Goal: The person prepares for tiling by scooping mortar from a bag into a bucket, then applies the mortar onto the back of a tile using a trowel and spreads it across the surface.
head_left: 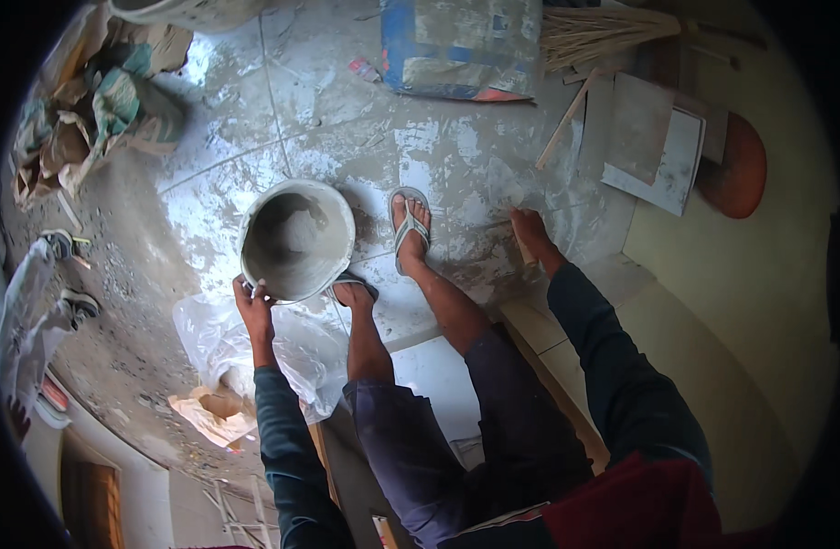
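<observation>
Basin (337, 242), grey, round, one; grey residue inside. Lies directly ahead of the left fingers, spreading to their right, its near rim in their grip. Left hand (254, 309): fingers clamped on that rim. Right hand (534, 233): fingers curled together around a pale slim item (527, 254), its end showing below the fist; kind cannot be told. Basin well to the left of these fingers. Clear plastic sheet (205, 334): just beside and behind the left fingers. Sandalled right foot (411, 229): between both hands. Straw broom (603, 38): well beyond the right fingers.
</observation>
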{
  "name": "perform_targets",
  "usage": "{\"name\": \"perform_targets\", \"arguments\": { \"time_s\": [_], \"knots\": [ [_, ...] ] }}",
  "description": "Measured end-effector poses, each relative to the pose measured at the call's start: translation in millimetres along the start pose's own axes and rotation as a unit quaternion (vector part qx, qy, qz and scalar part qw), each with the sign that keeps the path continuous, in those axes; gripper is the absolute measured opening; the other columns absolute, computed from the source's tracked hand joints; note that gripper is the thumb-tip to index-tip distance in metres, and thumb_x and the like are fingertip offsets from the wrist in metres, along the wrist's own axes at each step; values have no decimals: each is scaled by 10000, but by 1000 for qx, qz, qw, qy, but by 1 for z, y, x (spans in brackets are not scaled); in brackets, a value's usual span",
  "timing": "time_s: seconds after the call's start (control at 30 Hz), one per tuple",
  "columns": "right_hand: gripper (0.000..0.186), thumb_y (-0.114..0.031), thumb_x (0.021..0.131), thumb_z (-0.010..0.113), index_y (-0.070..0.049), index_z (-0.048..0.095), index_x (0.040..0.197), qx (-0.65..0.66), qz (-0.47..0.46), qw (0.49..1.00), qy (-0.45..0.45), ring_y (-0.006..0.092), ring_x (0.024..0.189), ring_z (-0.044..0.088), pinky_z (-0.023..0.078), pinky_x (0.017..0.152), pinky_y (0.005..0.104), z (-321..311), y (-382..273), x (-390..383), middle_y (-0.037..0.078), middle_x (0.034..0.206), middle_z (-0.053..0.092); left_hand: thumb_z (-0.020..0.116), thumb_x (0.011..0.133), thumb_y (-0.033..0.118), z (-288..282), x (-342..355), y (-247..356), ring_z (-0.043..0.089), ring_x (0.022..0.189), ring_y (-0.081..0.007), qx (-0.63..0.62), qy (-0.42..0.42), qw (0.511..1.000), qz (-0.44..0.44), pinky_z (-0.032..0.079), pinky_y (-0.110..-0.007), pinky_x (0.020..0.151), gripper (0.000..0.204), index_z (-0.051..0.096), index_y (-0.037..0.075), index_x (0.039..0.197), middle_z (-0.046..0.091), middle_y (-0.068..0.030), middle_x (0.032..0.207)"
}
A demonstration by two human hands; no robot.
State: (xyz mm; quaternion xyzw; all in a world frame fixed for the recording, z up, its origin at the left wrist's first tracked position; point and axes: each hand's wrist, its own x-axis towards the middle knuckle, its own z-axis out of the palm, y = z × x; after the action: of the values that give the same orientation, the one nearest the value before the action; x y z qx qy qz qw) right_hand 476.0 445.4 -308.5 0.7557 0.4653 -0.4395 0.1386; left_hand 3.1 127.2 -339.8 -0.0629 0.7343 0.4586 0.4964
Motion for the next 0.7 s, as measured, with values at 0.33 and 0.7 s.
{"name": "perform_targets", "arguments": {
  "time_s": [0.33,0.7],
  "knots": [
    [371,-373,901,525,-17,567,804,208,84,972,77,201,473,555,440,441,346,-28,50,19,79,618,572,552,878,154,-12,32,-27,549,1037,-347,77,10,971,-226,513,-530,791,418,385,33,1241,529,-150,1162],
    [272,-328,970,465,-72,557,973,385,-33,922,-8,170,581,572,485,535,318,-5,203,148,46,745,573,529,929,315,17,-6,-51,509,1157,-352,183,83,965,-171,431,-557,885,639,204,73,1423,495,-193,1272]
  ]
}}
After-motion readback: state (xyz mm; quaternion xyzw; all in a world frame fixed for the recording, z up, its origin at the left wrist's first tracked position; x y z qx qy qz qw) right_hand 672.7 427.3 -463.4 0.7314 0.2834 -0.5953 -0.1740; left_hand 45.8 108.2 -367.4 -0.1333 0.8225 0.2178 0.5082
